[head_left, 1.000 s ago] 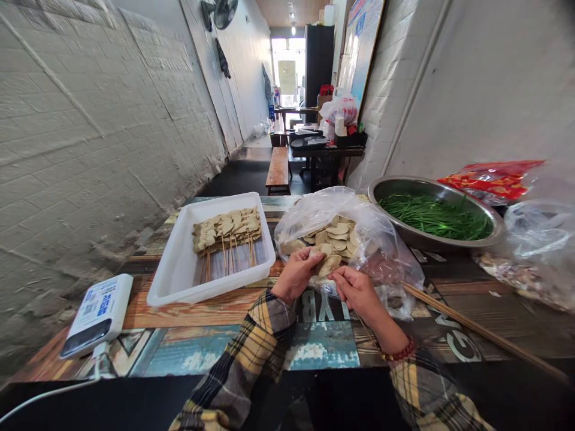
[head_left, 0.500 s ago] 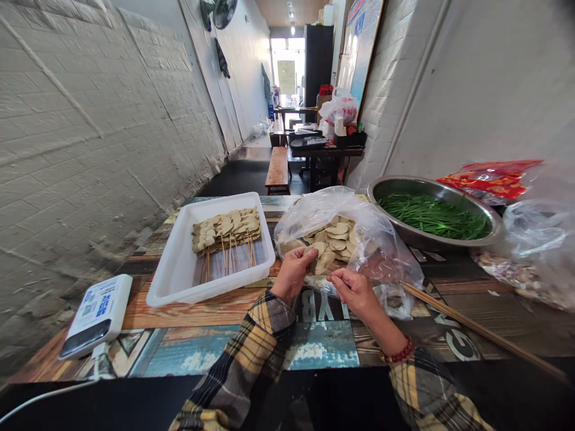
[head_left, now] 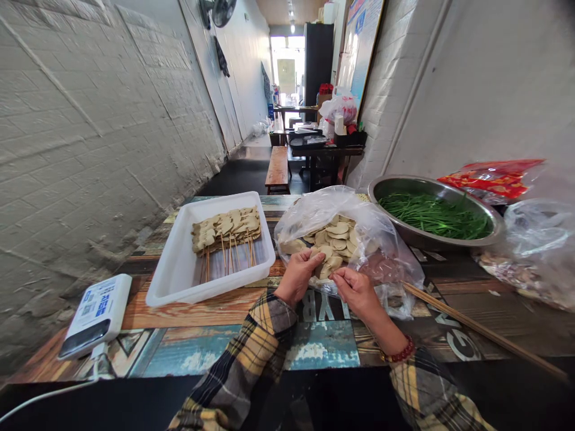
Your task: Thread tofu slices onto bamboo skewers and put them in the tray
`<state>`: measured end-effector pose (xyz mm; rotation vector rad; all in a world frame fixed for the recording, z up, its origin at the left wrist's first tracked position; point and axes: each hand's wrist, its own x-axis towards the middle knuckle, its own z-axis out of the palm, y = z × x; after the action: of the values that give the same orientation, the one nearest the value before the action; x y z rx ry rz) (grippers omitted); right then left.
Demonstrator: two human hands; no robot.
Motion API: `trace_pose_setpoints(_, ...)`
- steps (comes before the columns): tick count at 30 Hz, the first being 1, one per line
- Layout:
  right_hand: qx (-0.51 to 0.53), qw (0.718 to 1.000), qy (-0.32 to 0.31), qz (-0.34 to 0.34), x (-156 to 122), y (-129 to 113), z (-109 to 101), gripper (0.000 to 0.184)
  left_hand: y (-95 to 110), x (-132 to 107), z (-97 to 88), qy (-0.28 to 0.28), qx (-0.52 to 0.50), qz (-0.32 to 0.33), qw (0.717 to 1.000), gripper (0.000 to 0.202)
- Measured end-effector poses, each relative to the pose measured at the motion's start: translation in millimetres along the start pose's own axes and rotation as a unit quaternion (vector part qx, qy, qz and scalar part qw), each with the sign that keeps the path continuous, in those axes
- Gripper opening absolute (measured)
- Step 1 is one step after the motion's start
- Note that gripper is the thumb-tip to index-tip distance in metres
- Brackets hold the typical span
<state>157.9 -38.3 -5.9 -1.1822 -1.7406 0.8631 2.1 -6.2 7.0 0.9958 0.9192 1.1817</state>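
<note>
Head view. Writing: pale letters on the table (head_left: 193, 350), apparently LYB by the hands, partly covered, and a G toward the near right corner. One white box (head_left: 96, 314) near the near left corner, blue characters too small to read. Wall board (head_left: 362, 51) lettered, illegible.

Surface and room: table of multicoloured wood-look planks; narrow room, white brick-pattern walls, one bench (head_left: 277, 166) and one wall fan (head_left: 223, 11).

Counts: one white tray (head_left: 173, 263) left of table's middle, skewered slices (head_left: 227, 227) inside, overlapping, uncountable. One clear bag (head_left: 309, 206) of loose slices (head_left: 339, 233), mid-table toward far edge. One steel basin (head_left: 431, 242), far right, holding green stems (head_left: 433, 216). One stick bundle (head_left: 476, 326) slanting over the near right corner.

Two hands: left hand (head_left: 296, 275) pinches one slice (head_left: 320, 251) before the bag; right hand (head_left: 354, 290) has fingertips pressed together just beside it, contents cannot be told
</note>
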Motion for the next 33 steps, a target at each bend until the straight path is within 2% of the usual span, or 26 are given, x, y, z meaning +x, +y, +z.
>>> trace_pose_setpoints(7, 0.042, 0.999, 0.007, 0.023, 0, 8, -1, 0.031, 2, 1, 1.9, -0.011, -0.02, 0.0, 1.0, 0.038)
trace_pose_setpoints(11, 0.093, 0.992, 0.077, 0.046, 1, 19, -5, 0.037, 4, 9, -8.4, 0.075, -0.008, 0.036, 0.997, 0.039)
trace_pose_setpoints(14, 0.108, 0.986, 0.113, 0.051, 2, 22, -8, 0.039, 2, 16, -19.5, 0.128, 0.088, 0.087, 0.984, 0.026)
trace_pose_setpoints(17, 0.109, 0.986, 0.119, 0.052, 3, 22, -8, 0.039, -2, 21, -26.5, 0.153, 0.259, 0.158, 0.94, 0.01)
trace_pose_setpoints(21, 0.107, 0.986, 0.121, 0.052, 3, 21, -6, 0.038, -6, 23, -26.7, 0.125, 0.424, 0.211, 0.872, 0.017)
trace_pose_setpoints(24, 0.112, 0.985, 0.124, 0.051, 3, 19, -6, 0.037, -6, 25, -22.7, 0.108, 0.525, 0.204, 0.819, 0.018)
trace_pose_setpoints(28, 0.102, 0.985, 0.128, 0.051, 4, 18, -6, 0.037, -5, 32, -16.0, 0.117, 0.62, 0.162, 0.759, 0.021)
trace_pose_setpoints(31, 0.085, 0.987, 0.126, 0.044, 4, 20, -6, 0.036, -5, 37, -13.0, 0.133, 0.649, 0.132, 0.738, 0.02)
trace_pose_setpoints(33, 0.08, 0.988, 0.124, 0.039, 4, 21, -6, 0.035, -7, 39, -12.9, 0.135, 0.647, 0.132, 0.738, 0.013)
